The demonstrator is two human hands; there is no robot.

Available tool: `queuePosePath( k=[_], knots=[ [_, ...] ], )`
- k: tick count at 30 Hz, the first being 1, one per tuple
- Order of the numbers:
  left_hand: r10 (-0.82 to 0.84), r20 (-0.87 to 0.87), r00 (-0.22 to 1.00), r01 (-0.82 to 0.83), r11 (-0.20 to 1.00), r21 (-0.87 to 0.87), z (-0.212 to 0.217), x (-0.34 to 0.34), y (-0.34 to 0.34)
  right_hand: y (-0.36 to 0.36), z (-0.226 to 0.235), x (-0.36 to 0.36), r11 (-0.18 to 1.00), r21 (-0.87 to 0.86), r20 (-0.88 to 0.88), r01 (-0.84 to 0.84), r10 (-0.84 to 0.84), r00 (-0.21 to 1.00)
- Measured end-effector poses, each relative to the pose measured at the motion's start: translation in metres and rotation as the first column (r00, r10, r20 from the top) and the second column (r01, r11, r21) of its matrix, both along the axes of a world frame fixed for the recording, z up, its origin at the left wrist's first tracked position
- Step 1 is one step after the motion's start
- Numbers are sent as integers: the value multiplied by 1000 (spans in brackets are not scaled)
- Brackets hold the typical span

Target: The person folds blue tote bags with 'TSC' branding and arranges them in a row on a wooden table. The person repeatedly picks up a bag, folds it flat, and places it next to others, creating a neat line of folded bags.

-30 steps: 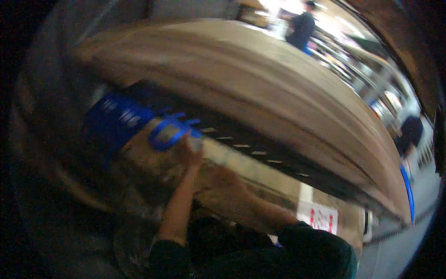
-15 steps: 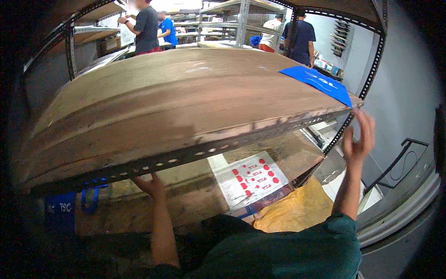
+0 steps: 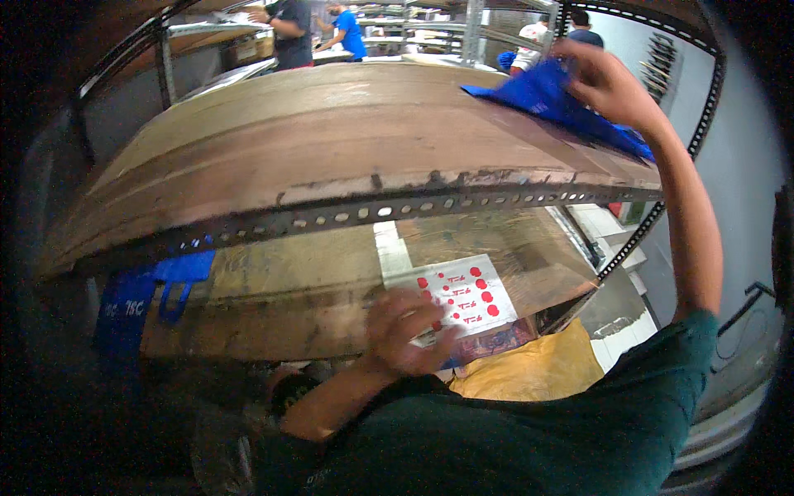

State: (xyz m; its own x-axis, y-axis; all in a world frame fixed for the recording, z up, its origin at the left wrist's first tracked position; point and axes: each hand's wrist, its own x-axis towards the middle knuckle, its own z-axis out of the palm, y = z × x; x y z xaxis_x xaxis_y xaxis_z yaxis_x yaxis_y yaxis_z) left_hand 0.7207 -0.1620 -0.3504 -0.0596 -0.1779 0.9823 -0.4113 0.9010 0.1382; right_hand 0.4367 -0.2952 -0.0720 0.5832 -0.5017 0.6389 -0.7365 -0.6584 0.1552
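My right hand (image 3: 608, 78) is raised over the upper wooden shelf board (image 3: 331, 149) and grips a blue fabric bag (image 3: 546, 99) lying at the board's right end. My left hand (image 3: 405, 331) rests low on the lower wooden shelf (image 3: 314, 281), its fingers spread and touching a white sheet with red dots (image 3: 463, 293). It holds nothing that I can see. Another blue bag with handles (image 3: 153, 289) lies at the lower shelf's left end.
A perforated metal angle rail (image 3: 430, 202) edges the upper board, and a metal upright (image 3: 662, 207) runs down the right side. A yellow bag (image 3: 546, 368) lies below the shelf. Several people stand at racks in the background (image 3: 331, 33).
My right hand rose from the shelf's right corner and took hold of the blue bag on top. My left hand moved right along the lower shelf onto the dotted sheet.
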Motion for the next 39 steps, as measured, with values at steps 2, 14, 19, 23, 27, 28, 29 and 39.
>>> queuePosePath(
  k=[2, 14, 19, 23, 27, 28, 29, 39],
  knots=[
    [-213, -67, 975, 222, 949, 223, 45, -19, 15, -17, 9, 78, 975, -98, -133, -201, 187, 973],
    [-257, -744, 617, 601, 764, 235, 118, 13, 24, 79, 78, 395, 925, -286, -129, -251, 222, 966],
    [-155, -858, 489, 492, 862, 124, 132, 54, 52, 129, 64, 439, 811, -186, 11, -554, 566, 824],
    [120, -825, 552, 95, 974, 205, 125, 100, 69, 176, 52, 461, 802, -130, 58, -583, 593, 803],
    [197, -767, 610, 32, 962, 272, 107, 189, 142, 198, 34, 444, 656, -188, 114, -731, 753, 648],
    [286, -788, 546, -35, 947, 319, 97, 212, 165, 205, 27, 436, 588, -222, 139, -778, 809, 572],
    [358, -814, 457, -67, 927, 370, 79, 230, 180, 204, 9, 430, 523, -251, 144, -814, 852, 504],
    [305, -811, 500, 162, 886, 434, 2, 297, 256, 150, -359, 416, -498, 335, 763, -800, -354, 540]
  ],
)
